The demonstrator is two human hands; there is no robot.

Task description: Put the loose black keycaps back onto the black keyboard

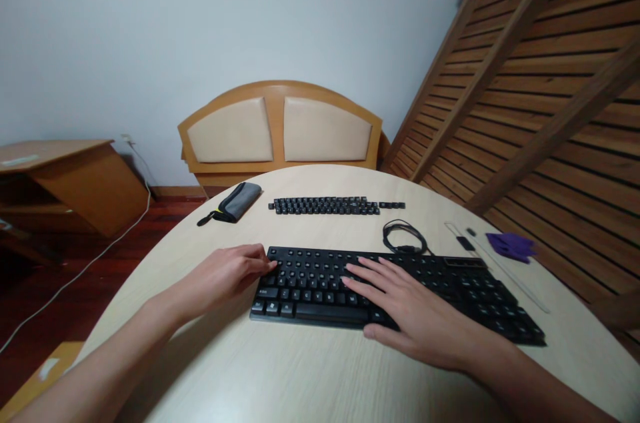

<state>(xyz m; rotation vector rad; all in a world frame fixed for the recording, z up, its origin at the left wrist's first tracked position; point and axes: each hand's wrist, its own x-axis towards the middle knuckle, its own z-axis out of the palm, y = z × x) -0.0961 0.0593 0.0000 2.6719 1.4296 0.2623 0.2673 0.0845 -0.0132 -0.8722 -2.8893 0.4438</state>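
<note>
A black keyboard lies flat on the round, pale table, its right end angled toward me. My left hand is at the keyboard's left edge, fingers curled together and one fingertip on the keys there. Whether anything small is inside that hand is hidden. My right hand rests palm down over the middle of the keyboard with its fingers spread on the keys. Behind the keyboard, loose black keycaps stand in tight rows, with a short separate row of keycaps to their right.
A grey zip pouch lies at the back left. Coiled black cable sits behind the keyboard. Toward the right are a purple cloth, a small wire tool and a thin pale strip. A padded wooden headboard stands beyond the table.
</note>
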